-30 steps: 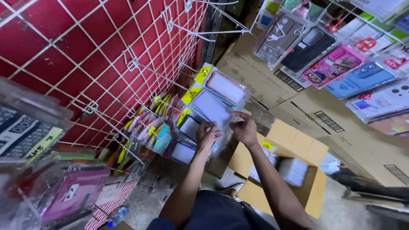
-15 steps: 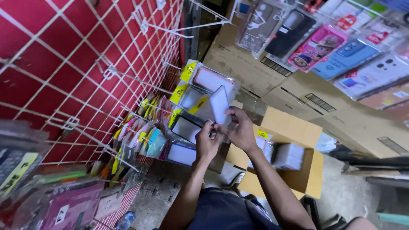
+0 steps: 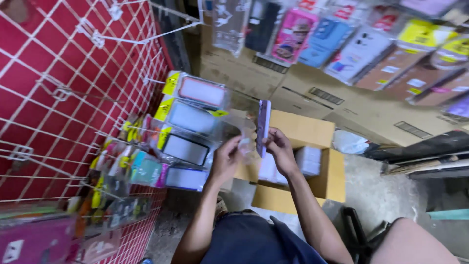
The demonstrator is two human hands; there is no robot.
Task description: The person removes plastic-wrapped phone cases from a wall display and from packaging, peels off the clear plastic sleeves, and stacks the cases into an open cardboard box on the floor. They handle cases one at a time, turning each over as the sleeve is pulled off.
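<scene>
Head view: the thin lilac plastic phone case (image 3: 263, 128) is standing upright on edge in front of the person, above the open brown cardboard box (image 3: 312, 146). The right hand (image 3: 280, 149) is pinching its lower end between thumb and fingers. The left hand (image 3: 225, 157) is gripping the clear crinkled plastic sleeve (image 3: 243, 133) just beside it. Both hands are close together but on separate items. The case is likely light, slightly flexible and smooth; gripping across its long edges appears safest. Packaged cases (image 3: 188, 120) are hanging on the white wire grid (image 3: 73, 93) to the left.
</scene>
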